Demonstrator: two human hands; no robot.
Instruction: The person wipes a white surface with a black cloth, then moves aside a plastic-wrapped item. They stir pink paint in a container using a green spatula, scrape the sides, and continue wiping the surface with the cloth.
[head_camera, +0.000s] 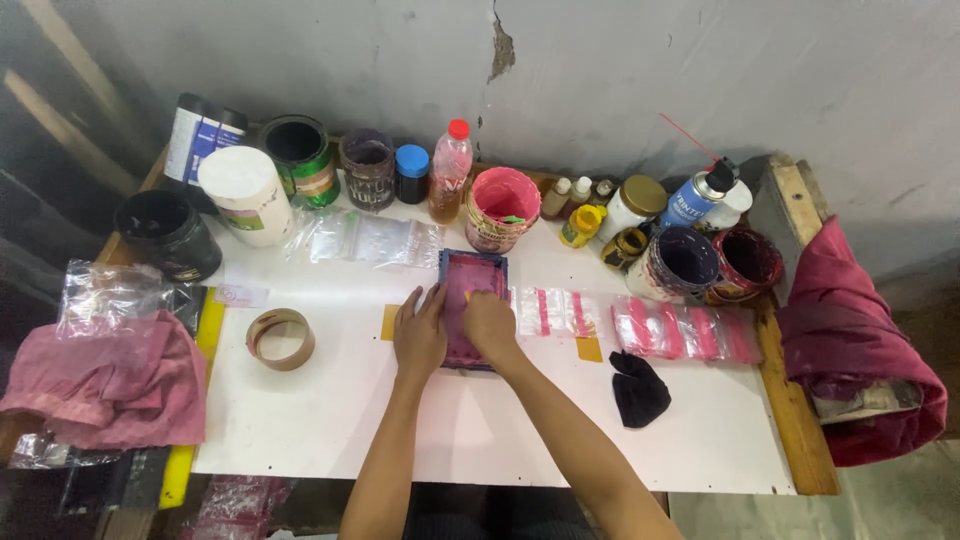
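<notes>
A small dark-framed printing screen (474, 272), stained pink inside, lies flat on the white tabletop (330, 420). My left hand (420, 333) rests on its left edge, fingers pressing the frame. My right hand (489, 324) lies on the near part of the screen, fingers curled; something may be under it, but I cannot tell what. To the right of the screen lie clear plastic bags with pink printed stripes (556, 312), and a further row of pink-printed bags (686, 333). Yellow tape tabs (589, 349) mark the table beside the screen.
Ink pots, cans and bottles line the back edge, among them a pink-stained tub (502, 205) and a spray can (698, 194). A tape roll (281, 338), a black rag (637, 388), pink cloths at left (110, 380) and right (860, 360).
</notes>
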